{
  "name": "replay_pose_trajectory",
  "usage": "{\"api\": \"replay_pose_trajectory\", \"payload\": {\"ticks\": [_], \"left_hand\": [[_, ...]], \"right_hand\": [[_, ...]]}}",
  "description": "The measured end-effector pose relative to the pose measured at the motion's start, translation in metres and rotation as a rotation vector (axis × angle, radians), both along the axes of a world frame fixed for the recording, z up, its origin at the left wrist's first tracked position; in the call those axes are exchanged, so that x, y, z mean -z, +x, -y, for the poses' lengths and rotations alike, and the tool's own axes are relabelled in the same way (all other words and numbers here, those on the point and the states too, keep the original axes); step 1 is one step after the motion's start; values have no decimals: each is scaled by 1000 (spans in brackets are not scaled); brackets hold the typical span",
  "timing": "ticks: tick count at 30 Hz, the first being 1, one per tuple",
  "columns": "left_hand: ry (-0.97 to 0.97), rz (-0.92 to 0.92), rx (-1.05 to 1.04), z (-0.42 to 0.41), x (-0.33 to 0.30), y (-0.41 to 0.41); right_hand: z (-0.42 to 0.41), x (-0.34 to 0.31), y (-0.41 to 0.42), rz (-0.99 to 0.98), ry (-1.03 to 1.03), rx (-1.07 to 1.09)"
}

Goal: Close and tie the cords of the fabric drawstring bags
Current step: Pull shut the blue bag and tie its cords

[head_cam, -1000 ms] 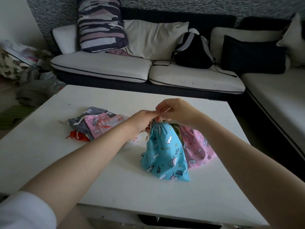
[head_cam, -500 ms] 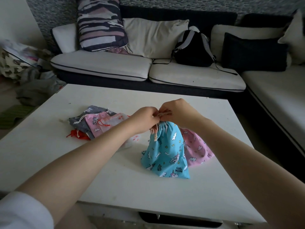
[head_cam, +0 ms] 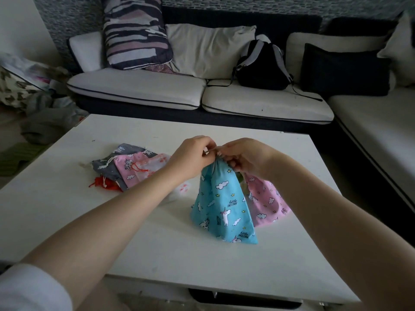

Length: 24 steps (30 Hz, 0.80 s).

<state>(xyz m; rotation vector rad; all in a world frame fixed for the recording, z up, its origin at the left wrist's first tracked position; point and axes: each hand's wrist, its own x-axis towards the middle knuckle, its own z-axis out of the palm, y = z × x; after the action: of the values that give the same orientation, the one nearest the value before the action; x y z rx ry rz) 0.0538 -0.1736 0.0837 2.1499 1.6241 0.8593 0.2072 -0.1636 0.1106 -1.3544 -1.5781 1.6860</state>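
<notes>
A blue unicorn-print drawstring bag (head_cam: 222, 207) stands upright on the white table (head_cam: 67, 212), its mouth gathered tight at the top. My left hand (head_cam: 193, 156) and my right hand (head_cam: 247, 158) meet above that mouth, each pinching the bag's white cord; the cord itself is mostly hidden by my fingers. A pink unicorn bag (head_cam: 267, 205) leans right behind the blue one. To the left lies a flat pile of bags: grey (head_cam: 105, 162), pink (head_cam: 128, 169), pale translucent (head_cam: 155, 164) and red (head_cam: 105, 184).
A white-cushioned corner sofa (head_cam: 139, 88) runs behind and to the right of the table, carrying pillows and a black backpack (head_cam: 262, 68). Clothes and bags are heaped on the floor at the left (head_cam: 38, 113). The table's near edge (head_cam: 202, 286) is close to me.
The blue bag's top has drawn tighter and risen slightly. My hands have shifted a little around the cord, staying together above the bag's mouth.
</notes>
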Motion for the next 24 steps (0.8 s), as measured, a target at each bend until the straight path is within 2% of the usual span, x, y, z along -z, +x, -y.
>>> {"api": "replay_pose_trajectory", "payload": {"ticks": [3,7,9,12,15,17,19,21,24], "left_hand": [[53,40,-34,0,1,1],[276,133,-31,5,1,3],[262,108,17,7,-1,7],[207,75,-29,5,-2,10],[236,37,-31,3,-7,11],[247,-28,6,3,-9,9],[241,-177,8,3,-8,5],[185,-336,-38,2,-5,2],[52,-466,-182,-3,-1,1]], "right_hand": [[0,1,1,-166,-202,63],[-4,-1,4,-226,-251,133],[-5,-1,4,-222,-248,141],[-6,-1,4,-222,-257,148],[-7,0,6,-217,-243,164],[-7,-1,8,-159,-186,194],[-9,-1,13,-43,-65,265],[-10,1,13,21,47,314],[-7,9,6,17,90,287]]}}
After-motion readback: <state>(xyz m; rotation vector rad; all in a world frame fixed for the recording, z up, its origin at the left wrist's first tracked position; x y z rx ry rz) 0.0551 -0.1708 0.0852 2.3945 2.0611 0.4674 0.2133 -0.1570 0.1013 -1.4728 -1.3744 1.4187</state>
